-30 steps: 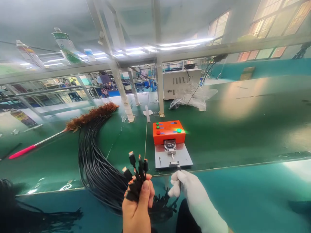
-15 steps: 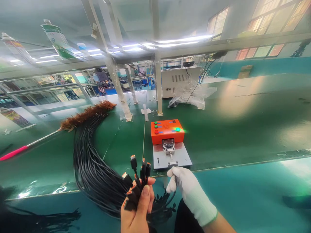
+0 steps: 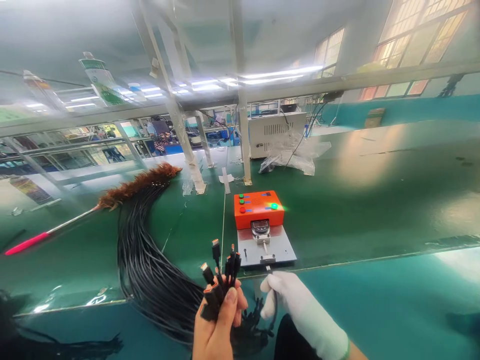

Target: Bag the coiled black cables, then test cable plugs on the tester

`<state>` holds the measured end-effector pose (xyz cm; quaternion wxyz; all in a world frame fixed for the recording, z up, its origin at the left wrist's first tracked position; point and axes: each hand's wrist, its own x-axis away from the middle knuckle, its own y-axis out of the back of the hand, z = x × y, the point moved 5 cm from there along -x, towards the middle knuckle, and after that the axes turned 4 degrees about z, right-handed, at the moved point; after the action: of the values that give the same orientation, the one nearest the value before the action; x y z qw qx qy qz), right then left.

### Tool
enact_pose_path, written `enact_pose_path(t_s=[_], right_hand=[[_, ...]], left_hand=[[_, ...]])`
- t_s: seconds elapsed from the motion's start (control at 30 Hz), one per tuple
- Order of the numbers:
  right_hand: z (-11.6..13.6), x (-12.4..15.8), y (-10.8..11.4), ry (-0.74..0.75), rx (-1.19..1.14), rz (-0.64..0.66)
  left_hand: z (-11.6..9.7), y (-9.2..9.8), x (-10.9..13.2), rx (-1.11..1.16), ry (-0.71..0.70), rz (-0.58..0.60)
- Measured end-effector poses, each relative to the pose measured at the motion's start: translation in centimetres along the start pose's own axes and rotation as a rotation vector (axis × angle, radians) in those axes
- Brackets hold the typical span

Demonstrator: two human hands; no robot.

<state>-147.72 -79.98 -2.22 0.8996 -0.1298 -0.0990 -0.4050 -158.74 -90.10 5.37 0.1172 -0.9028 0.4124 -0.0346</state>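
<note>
Bare and closed, my left hand (image 3: 221,315) grips several black cables by their connector ends, metal and orange tips pointing up. My right hand (image 3: 296,305), in a white glove, pinches one black cable connector (image 3: 268,270) just in front of a metal block on a small steel plate (image 3: 281,242). A gap shows between the connector tip and the block. On the plate sits a digital gauge (image 3: 260,228) with a lit display, before an orange box (image 3: 258,207) with green and red buttons and a glowing green light. The long cable bundle (image 3: 150,260) curves over the table edge.
A brown feather duster (image 3: 138,185) with a pink handle lies at left, beyond the bundle. White rack posts (image 3: 245,145) rise behind the orange box, near a grey metal cabinet (image 3: 277,132) and crumpled clear plastic (image 3: 296,160). Cans stand on the upper shelf.
My right hand has drawn back toward me from the metal block, so the connector tip now shows. My left hand keeps its hold on the cables. The view has shifted slightly.
</note>
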Motion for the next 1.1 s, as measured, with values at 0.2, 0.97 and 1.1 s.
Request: enact_pose_path(t_s=[0.2, 0.97, 1.1], right_hand=[[5.1, 5.2, 2.1, 0.231, 0.706, -0.569], [1.6, -0.2, -0.3, 0.075, -0.178, -0.178], [1.7, -0.5, -0.1, 0.075, -0.233, -0.170]], left_hand=[[0.2, -0.9, 0.2, -0.185, -0.007, 0.157], [-0.2, -0.4, 0.4, 0.016, 0.064, -0.026], [-0.3, -0.4, 0.4, 0.041, 0.047, -0.027]])
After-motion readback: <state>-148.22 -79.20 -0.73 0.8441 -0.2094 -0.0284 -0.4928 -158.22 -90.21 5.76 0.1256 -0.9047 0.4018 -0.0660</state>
